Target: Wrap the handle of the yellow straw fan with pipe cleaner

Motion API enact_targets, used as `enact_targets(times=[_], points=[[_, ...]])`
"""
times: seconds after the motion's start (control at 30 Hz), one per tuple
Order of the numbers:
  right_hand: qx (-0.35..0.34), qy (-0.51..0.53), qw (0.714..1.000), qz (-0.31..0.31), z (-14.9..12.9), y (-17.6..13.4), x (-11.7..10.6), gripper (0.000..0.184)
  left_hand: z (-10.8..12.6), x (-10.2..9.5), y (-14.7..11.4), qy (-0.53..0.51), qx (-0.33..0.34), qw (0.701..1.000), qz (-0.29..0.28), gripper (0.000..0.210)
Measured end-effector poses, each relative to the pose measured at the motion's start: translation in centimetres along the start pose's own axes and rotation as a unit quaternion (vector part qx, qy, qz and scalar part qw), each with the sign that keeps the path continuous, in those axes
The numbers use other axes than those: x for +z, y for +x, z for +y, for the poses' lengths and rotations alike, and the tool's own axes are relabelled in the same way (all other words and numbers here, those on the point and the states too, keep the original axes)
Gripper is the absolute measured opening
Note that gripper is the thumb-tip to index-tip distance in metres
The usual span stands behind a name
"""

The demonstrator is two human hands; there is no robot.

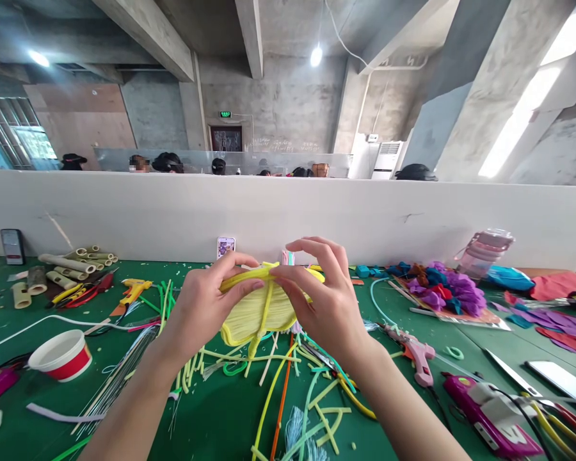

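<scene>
Between both hands, above the green table, is a yellow piece built of pipe cleaners (249, 317), flat and ribbed, with a twisted strand down its middle. My left hand (206, 301) pinches its upper left edge between thumb and fingers. On the upper right, my right hand (324, 291) closes its thumb and forefinger on the top edge near the middle strand, its other fingers raised. Below the piece lie cut yellow-green pipe cleaner lengths (326, 422) and a long orange pipe cleaner (282, 400). Scissors (317, 351) lie partly hidden behind my right hand.
A yellow glue gun (133, 291), bamboo pieces (72, 266) and a paper cup (62, 355) are at left. At right are a pink glue gun (415, 352), purple flowers (461, 291), a bottle (487, 253) and a power strip (489, 416). A white partition (125, 211) stands behind.
</scene>
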State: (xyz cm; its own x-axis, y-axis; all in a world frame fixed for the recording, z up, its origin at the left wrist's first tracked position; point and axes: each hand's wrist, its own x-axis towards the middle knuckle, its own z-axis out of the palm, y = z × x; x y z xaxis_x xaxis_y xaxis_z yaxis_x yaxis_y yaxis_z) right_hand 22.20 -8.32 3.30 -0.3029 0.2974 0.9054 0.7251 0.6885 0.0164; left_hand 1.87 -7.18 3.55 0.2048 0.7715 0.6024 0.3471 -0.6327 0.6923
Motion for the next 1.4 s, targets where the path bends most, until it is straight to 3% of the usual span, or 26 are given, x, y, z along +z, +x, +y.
enact_targets(times=[0.27,0.37,0.6,0.7,0.83,0.93,1.0,1.1,1.17,1.27,1.4], points=[[-0.039,0.027,0.998,0.041,1.3,-1.0,0.8,0.029,-0.1,-0.1,0.0,0.07,0.068,0.995,-0.022,0.016],[0.003,0.088,0.995,0.047,1.5,-1.3,1.3,0.023,-0.4,-0.2,0.2,0.068,0.086,0.994,-0.028,0.015],[0.102,0.228,0.967,-0.044,1.4,-0.8,0.6,0.012,-1.0,-1.0,0.6,-0.012,0.085,0.994,-0.06,0.012],[0.118,0.24,0.962,-0.053,1.3,-0.5,0.4,0.012,-1.1,-1.0,0.8,-0.045,0.057,0.996,-0.054,0.017],[0.183,0.234,0.954,-0.029,1.7,0.5,0.5,0.012,-1.4,-0.9,1.4,-0.07,-0.019,0.997,-0.001,0.034],[0.25,0.261,0.931,-0.052,2.1,1.2,0.3,0.017,-1.9,-0.7,1.5,-0.107,-0.084,0.991,0.008,0.031],[0.266,0.241,0.931,-0.061,2.0,1.0,-0.2,0.021,-2.3,-0.4,1.3,-0.145,-0.12,0.982,0.026,0.031],[0.272,0.156,0.949,-0.021,1.2,-1.1,-1.2,0.023,-3.1,0.1,1.0,-0.192,-0.169,0.964,0.081,0.037],[0.314,0.111,0.943,-0.012,0.5,-4.0,-1.7,0.024,-3.8,0.3,0.7,-0.213,-0.196,0.95,0.116,0.041],[0.418,0.119,0.886,-0.159,-0.4,-9.5,-1.9,0.031,-5.3,0.2,0.5,-0.247,-0.225,0.93,0.152,0.046],[0.469,0.154,0.809,-0.32,-1.2,-16.0,-1.4,0.033,-7.2,-0.2,0.4,-0.265,-0.239,0.918,0.17,0.05]])
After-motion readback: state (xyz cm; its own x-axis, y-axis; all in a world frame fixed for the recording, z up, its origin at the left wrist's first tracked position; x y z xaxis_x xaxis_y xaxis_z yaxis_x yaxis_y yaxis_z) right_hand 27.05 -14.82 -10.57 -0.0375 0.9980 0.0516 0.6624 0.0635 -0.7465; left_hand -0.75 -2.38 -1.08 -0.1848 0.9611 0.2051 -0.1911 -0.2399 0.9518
